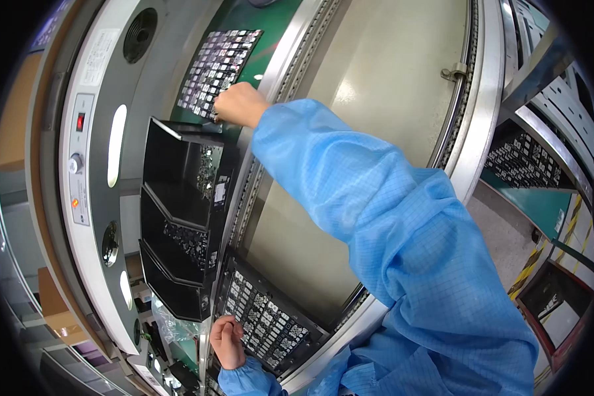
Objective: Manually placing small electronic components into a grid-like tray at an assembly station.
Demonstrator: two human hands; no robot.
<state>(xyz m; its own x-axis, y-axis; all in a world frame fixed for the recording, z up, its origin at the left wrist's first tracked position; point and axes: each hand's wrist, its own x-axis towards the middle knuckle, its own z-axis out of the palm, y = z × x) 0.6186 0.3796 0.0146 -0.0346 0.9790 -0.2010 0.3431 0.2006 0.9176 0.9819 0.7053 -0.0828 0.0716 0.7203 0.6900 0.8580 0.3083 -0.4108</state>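
Observation:
My right hand [242, 105], in a blue sleeve, reaches across to the far side. Its fingers are curled in at the near edge of a panel of small square parts [221, 63], which lies on a green surface [270, 39]. Whatever those fingertips hold is hidden. Lower down, my left hand [228, 342] is closed, thumb and fingers together, beside a black tray [320, 335] with rows of small silvery and dark parts. Anything in that pinch is too small to make out.
Black open bins [171, 204] with loose small parts stand between my hands. A conveyor belt [383, 72] with metal rails runs alongside. Beyond the bins is a pale fan and lamp unit [79, 158]. Another filled black tray [528, 158] sits on a rack at right.

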